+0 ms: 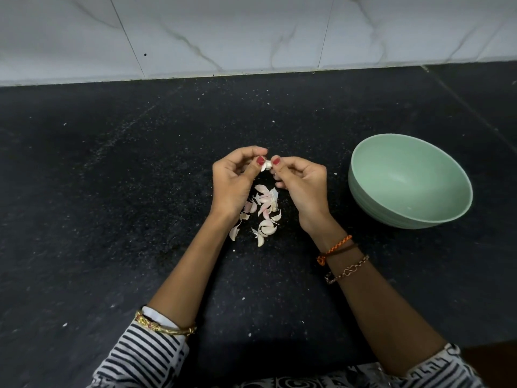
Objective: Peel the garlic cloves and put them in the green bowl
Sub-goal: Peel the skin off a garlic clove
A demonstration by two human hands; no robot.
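Dark stone worktop (112,191) against a marbled wall (251,32).
Black and speckled, it meets white grey-veined tiles along a pale seam.

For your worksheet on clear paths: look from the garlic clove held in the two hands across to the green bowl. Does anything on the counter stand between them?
Nothing visible does. The garlic clove is pinched between the left hand and right hand. The green bowl sits to the right on bare black counter. The garlic skins lie below the hands, off that line.
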